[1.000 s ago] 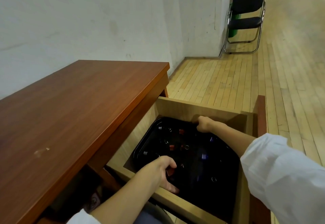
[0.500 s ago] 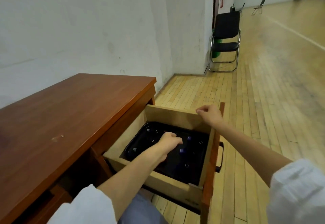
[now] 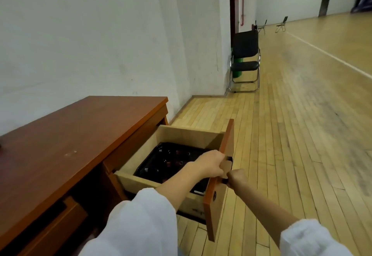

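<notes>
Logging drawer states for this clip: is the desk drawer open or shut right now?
Open: the drawer juts out from the desk, black tray visible inside; left hand and right hand grip its front.

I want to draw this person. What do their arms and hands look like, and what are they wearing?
Both arms have loose white sleeves, the left sleeve and the right sleeve. They look soft and a bit crumpled, and they end before the wrists, so the forearms are bare. The left hand and the right hand have no gloves. No watch, bracelet or ring shows.
</notes>
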### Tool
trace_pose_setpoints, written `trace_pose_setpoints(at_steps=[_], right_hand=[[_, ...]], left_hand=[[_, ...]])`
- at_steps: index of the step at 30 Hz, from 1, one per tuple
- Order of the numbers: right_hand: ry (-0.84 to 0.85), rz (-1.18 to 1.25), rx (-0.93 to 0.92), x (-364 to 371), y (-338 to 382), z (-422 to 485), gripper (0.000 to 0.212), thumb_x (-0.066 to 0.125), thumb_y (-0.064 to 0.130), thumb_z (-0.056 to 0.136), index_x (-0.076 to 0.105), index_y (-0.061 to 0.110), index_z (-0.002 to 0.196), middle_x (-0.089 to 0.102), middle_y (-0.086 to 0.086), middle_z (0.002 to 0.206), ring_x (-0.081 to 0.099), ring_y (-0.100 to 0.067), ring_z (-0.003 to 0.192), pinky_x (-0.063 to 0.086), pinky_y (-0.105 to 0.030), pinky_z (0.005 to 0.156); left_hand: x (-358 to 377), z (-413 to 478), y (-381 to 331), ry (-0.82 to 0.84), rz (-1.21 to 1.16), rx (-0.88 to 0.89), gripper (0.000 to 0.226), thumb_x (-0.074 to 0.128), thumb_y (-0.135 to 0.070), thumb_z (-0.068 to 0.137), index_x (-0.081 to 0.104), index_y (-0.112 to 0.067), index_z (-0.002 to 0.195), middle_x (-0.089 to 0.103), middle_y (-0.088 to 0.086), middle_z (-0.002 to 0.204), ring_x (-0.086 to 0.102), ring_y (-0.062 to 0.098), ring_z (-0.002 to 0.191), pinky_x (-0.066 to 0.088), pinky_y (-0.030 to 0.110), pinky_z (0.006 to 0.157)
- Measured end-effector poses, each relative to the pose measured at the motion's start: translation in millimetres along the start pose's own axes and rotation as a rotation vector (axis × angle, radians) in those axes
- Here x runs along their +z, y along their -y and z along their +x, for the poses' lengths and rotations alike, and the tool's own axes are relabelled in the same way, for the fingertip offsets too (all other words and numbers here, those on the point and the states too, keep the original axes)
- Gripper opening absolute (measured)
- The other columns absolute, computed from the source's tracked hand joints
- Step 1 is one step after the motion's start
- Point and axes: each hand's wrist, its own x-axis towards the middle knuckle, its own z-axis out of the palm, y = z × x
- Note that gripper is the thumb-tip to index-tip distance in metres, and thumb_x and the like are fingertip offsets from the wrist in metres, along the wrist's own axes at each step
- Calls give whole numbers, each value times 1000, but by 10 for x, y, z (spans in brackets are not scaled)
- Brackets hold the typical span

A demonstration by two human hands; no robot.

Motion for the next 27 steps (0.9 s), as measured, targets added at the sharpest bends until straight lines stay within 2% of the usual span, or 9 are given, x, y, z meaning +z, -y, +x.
trace_pose_setpoints(at_steps=[2,6,11,14,16,18,21,25,27], right_hand=[[24,22,11,60,58,23,21,55,14,90,55,-2,104,62,-22,90,61,-25,65,43,-23,39],[58,10,4,314,176,-3,13,52,13,92,54,3,84,58,-14,75,59,-23,62,43,-26,45],[152,62,69,869,299,131,19,49,11,93,49,3,76,51,-13,63,53,-26,52,44,-27,41],[252,133,63,1255,395,231,13,56,14,91,55,2,87,61,-17,77,64,-31,68,59,-43,60],[320,134,63,1552,416,322,19,62,16,87,56,3,99,64,-22,90,67,-35,76,59,-48,63],[375,77,66,1819,443,402,28,62,13,82,55,2,106,64,-22,83,64,-31,63,54,-36,53],[410,49,135,2210,563,505,24,54,3,85,54,-2,108,60,-19,74,56,-27,52,45,-26,42],[431,16,241,2564,750,480,12,41,6,95,44,1,105,54,-17,75,50,-21,51,44,-20,35],[417,-9,219,2670,818,418,16,43,1,92,42,0,109,53,-16,79,51,-21,56,46,-21,36]], left_hand=[[-35,9,59,-4,57,7,14,61,-21,85,50,-16,92,56,4,98,56,19,85,50,32,75],[-86,-36,303,-5,158,-14,13,58,-21,87,54,-13,95,57,7,100,60,24,87,53,39,80],[-244,-116,795,-20,388,-28,43,54,-15,90,49,-7,132,39,8,146,45,28,127,43,42,101],[-278,-185,1175,-58,522,18,32,55,-11,89,60,-10,120,52,6,133,44,25,126,33,40,110],[-238,-268,1435,-57,618,84,23,58,-6,86,68,-12,106,62,4,117,48,24,120,28,42,113],[-182,-356,1672,34,699,110,18,60,0,82,70,-10,94,67,5,100,55,25,104,36,43,106],[-291,-476,1929,139,792,69,14,60,3,81,67,-8,85,66,9,88,60,28,85,46,43,94],[-422,-493,2223,158,783,-33,20,54,6,84,67,-5,95,67,11,94,62,28,89,49,42,91],[-453,-492,2315,217,831,-35,21,53,6,85,66,-3,99,67,12,100,60,29,94,45,42,94]])
